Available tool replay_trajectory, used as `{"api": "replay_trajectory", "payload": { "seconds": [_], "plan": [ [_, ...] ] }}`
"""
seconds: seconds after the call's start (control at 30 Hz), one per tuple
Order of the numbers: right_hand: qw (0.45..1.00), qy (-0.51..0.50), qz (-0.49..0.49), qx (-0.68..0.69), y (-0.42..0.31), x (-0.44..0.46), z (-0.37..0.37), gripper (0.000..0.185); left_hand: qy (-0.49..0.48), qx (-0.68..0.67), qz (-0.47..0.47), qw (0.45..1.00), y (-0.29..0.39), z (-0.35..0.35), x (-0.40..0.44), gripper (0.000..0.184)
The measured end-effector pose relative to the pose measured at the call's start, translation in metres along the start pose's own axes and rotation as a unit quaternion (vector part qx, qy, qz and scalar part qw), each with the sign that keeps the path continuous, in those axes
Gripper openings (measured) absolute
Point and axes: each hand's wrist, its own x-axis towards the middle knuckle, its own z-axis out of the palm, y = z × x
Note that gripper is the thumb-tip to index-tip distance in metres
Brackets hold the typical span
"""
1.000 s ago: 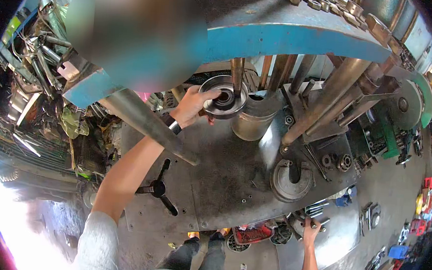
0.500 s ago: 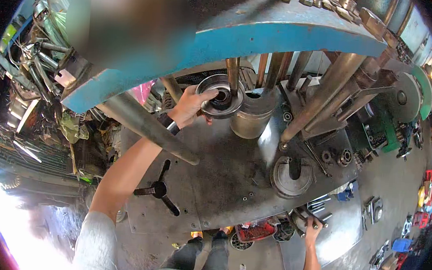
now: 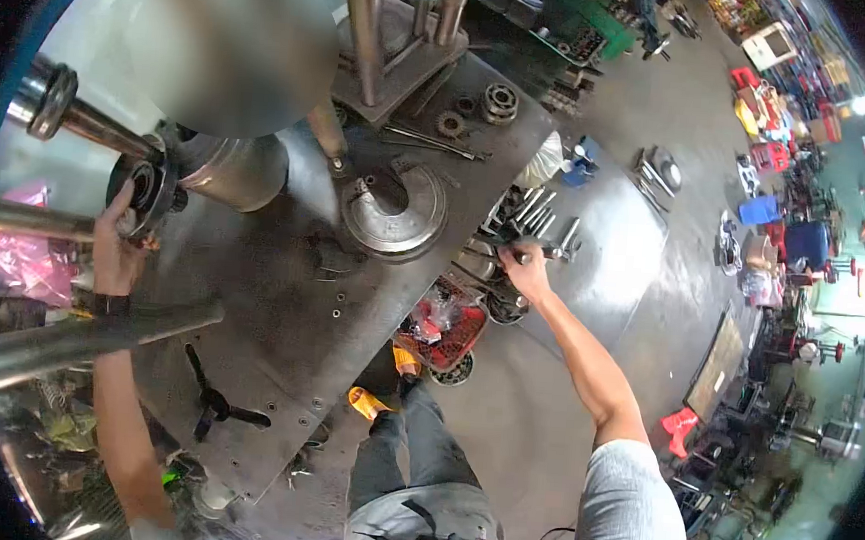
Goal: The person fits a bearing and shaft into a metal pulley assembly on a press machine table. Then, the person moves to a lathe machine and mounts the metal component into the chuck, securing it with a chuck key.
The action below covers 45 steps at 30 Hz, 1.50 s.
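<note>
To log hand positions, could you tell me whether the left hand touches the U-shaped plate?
No, the left hand holds the round metal part, apart from the U-shaped plate.

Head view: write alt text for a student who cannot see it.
A person's left hand holds a round metal hub over a slotted steel table that carries a horseshoe-shaped plate; the right hand grips a metal bar beyond the table's edge.

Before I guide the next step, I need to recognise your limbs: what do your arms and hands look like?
The left hand and right hand are ungloved. A dark wristband circles the left wrist; none shows on the right. The right sleeve is light grey, ending near the elbow.
</note>
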Motion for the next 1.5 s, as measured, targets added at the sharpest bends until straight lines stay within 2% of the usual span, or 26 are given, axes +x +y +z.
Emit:
{"api": "replay_trajectory", "payload": {
  "seconds": [0.07,0.17,0.23,0.3,0.37,0.4,0.5,0.57,0.6,0.63,0.7,0.73,0.97,1.03,1.07,1.1,1.17,1.2,1.23,1.27,1.3,1.37,1.4,1.43,1.47,1.5],
  "plan": [
    [0.999,0.002,-0.025,0.025,0.019,0.003,0.005,0.022,0.011,-0.019,-0.01,1.0,0.003,0.003,0.0,0.032],
    [0.974,0.148,-0.147,-0.093,0.048,0.022,0.024,0.02,0.034,-0.038,0.015,0.999,0.002,0.012,0.003,0.033],
    [0.993,0.077,-0.093,-0.007,0.058,0.015,0.018,0.019,0.076,-0.047,0.05,0.995,-0.007,0.008,0.01,0.035],
    [0.995,-0.004,-0.048,0.083,0.054,0.011,0.01,0.019,0.004,-0.025,0.017,1.0,-0.004,0.004,0.007,0.039],
    [0.996,-0.019,0.008,0.082,0.023,-0.01,-0.012,0.018,-0.04,-0.019,0.012,0.999,-0.011,-0.017,0.013,0.047],
    [0.997,-0.014,-0.001,0.073,0.023,-0.011,-0.014,0.019,-0.03,0.125,0.189,0.974,-0.025,-0.025,0.014,0.047],
    [0.998,0.048,-0.015,0.033,0.044,0.0,-0.008,0.021,-0.055,-0.093,-0.026,0.994,0.009,-0.001,-0.007,0.047],
    [0.996,0.083,0.015,0.008,0.064,0.006,-0.004,0.024,-0.004,-0.045,0.052,0.998,0.005,0.005,-0.001,0.032],
    [0.996,0.083,0.04,-0.004,0.087,0.014,-0.007,0.024,-0.051,-0.034,0.009,0.998,0.016,0.003,-0.007,0.027],
    [0.993,0.088,0.073,-0.019,0.103,0.009,-0.01,0.024,-0.033,-0.048,0.028,0.998,0.016,0.01,-0.011,0.026],
    [0.986,0.119,0.048,-0.108,0.105,0.001,-0.018,0.026,-0.079,-0.048,0.027,0.995,0.011,-0.001,-0.001,0.026],
    [0.978,0.198,-0.009,-0.069,0.069,-0.016,-0.012,0.029,-0.071,-0.058,0.029,0.995,0.013,0.003,-0.004,0.026],
    [0.967,0.213,0.033,-0.138,0.12,-0.001,-0.015,0.029,-0.085,-0.064,0.027,0.994,0.008,-0.003,0.002,0.028],
    [0.963,0.117,-0.028,-0.24,0.184,0.02,-0.017,0.025,-0.003,-0.042,0.052,0.998,0.011,0.008,-0.007,0.038],
    [0.945,0.071,-0.067,-0.314,0.215,0.027,-0.017,0.022,-0.045,0.004,-0.008,0.999,0.007,-0.007,0.003,0.05],
    [0.94,0.058,-0.054,-0.331,0.207,0.016,-0.02,0.024,-0.103,0.021,0.054,0.993,0.002,-0.01,-0.006,0.048],
    [0.962,0.123,-0.006,-0.243,0.15,-0.009,-0.021,0.028,-0.01,-0.058,0.03,0.998,-0.007,-0.01,0.002,0.043],
    [0.97,0.143,0.004,-0.196,0.121,-0.019,-0.021,0.03,-0.105,-0.049,0.013,0.993,-0.001,-0.021,0.002,0.043],
    [0.955,0.193,0.15,-0.168,0.082,-0.02,-0.018,0.033,-0.116,-0.048,0.022,0.992,0.0,-0.025,0.001,0.044],
    [0.953,0.189,0.173,-0.161,0.074,-0.018,-0.018,0.034,-0.126,-0.048,0.032,0.99,0.001,-0.031,-0.001,0.044],
    [0.951,0.186,0.193,-0.151,0.064,-0.019,-0.018,0.036,-0.063,-0.057,0.061,0.994,-0.004,-0.032,-0.002,0.045],
    [0.969,0.13,0.127,-0.168,0.036,-0.024,-0.018,0.033,-0.059,-0.071,0.05,0.994,-0.013,-0.056,-0.006,0.044],
    [0.968,0.15,0.036,-0.199,0.008,-0.03,-0.011,0.03,-0.054,-0.078,0.045,0.994,-0.018,-0.072,-0.011,0.044],
    [0.958,0.168,-0.059,-0.227,-0.025,-0.037,-0.001,0.028,0.005,-0.105,0.026,0.994,-0.026,-0.086,-0.02,0.046],
    [0.939,0.239,-0.175,-0.177,-0.059,-0.055,0.009,0.026,0.066,-0.128,0.005,0.99,-0.037,-0.105,-0.034,0.048],
    [0.899,0.306,-0.289,-0.121,-0.085,-0.072,0.021,0.024,0.134,-0.074,0.084,0.985,-0.065,-0.131,-0.042,0.043]
  ]
}}
